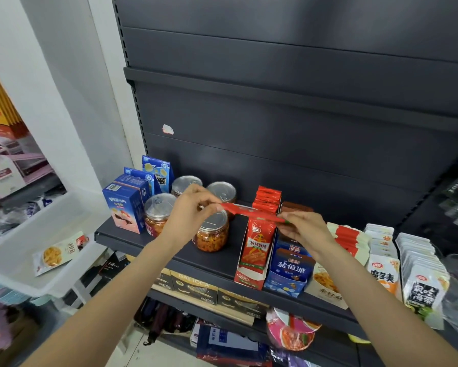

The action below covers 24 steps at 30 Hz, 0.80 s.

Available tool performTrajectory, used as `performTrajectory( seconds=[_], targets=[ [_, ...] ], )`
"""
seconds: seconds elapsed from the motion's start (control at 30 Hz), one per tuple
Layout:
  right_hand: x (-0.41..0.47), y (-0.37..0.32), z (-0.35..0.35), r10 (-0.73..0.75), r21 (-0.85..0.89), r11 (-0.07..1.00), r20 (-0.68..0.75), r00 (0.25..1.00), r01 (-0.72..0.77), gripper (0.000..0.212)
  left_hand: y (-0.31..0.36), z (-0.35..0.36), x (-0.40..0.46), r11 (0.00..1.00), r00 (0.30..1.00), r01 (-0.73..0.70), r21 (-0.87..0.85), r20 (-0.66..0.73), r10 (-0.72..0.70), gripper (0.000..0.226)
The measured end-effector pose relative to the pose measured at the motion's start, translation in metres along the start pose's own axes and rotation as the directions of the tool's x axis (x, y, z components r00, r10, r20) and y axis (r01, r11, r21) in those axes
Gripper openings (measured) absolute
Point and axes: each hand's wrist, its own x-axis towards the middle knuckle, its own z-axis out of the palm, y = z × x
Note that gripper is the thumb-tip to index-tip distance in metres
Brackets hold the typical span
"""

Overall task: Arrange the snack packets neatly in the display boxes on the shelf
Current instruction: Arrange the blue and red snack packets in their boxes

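Now we hold one red packet (pixel 251 212) flat and level between both hands, just above the red box (pixel 250 274) on the shelf (pixel 169 245). Our left hand (pixel 188 210) pinches its left end between thumb and fingertips; our right hand (pixel 303 229) pinches the right end the same way, the other fingers loosely curled. We judge the two-ended grip is meant to keep the thin, floppy foil stretched straight so it can drop in line with the row already standing in that box. Those packets stand upright, face forward, packed tight from front to back, and their glossy printed film catches the light.

Just beside it to the right, a blue box (pixel 288 276) holds darker packets, and further right stand cardboard trays of white packets (pixel 381 271) and grey-white packets (pixel 421 284), all thin, flat and slippery-looking. To the left sit round clear jars (pixel 212 234) with metal pull-tab lids and stiff blue cartons (pixel 124 210), well apart from the boxes. A loose pale packet (pixel 54 254) lies in the white plastic bin (pixel 16 276) beside the shelf, probably waiting its turn.
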Motion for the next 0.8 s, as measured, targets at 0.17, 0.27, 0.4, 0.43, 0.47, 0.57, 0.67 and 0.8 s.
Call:
performTrajectory(
  seconds=[0.17, 0.27, 0.4, 0.43, 0.47, 0.57, 0.67, 0.8],
  targets=[
    [-0.004, 0.009, -0.015, -0.229, -0.654, 0.73, 0.043, 0.972, 0.201, 0.039, -0.002, 0.018, 0.011, 0.996, 1.0, -0.012, 0.089, 0.013, 0.011, 0.008],
    [-0.002, 0.021, -0.031, -0.125, -0.834, 0.474, 0.253, 0.959, 0.282, 0.073, -0.006, 0.034, 0.013, 0.99, 0.994, -0.03, 0.14, 0.106, 0.015, 0.01],
    [0.004, 0.034, -0.042, -0.026, -0.914, 0.305, 0.273, 0.962, 0.267, 0.087, -0.012, 0.051, 0.018, 0.98, 0.98, -0.081, 0.182, 0.195, 0.045, 0.011],
    [0.006, 0.036, -0.042, -0.048, -0.921, 0.284, 0.265, 0.963, 0.267, 0.083, -0.011, 0.056, 0.021, 0.974, 0.974, -0.102, 0.201, 0.22, 0.056, 0.012],
    [0.008, 0.038, -0.042, -0.075, -0.923, 0.278, 0.255, 0.964, 0.265, 0.08, -0.009, 0.06, 0.024, 0.968, 0.967, -0.122, 0.22, 0.247, 0.066, 0.012],
    [0.013, 0.041, -0.04, -0.129, -0.926, 0.276, 0.231, 0.964, 0.259, 0.073, -0.005, 0.08, 0.039, 0.957, 0.933, -0.142, 0.253, 0.358, 0.044, 0.012],
    [0.018, 0.043, -0.039, -0.127, -0.933, 0.243, 0.24, 0.962, 0.265, 0.073, -0.006, 0.099, 0.05, 0.92, 0.895, -0.137, 0.367, 0.444, -0.044, 0.017],
    [0.023, 0.045, -0.038, -0.086, -0.942, 0.222, 0.238, 0.968, 0.251, 0.073, -0.01, 0.113, 0.054, 0.816, 0.901, -0.25, 0.521, 0.433, -0.001, 0.05]
  ],
)
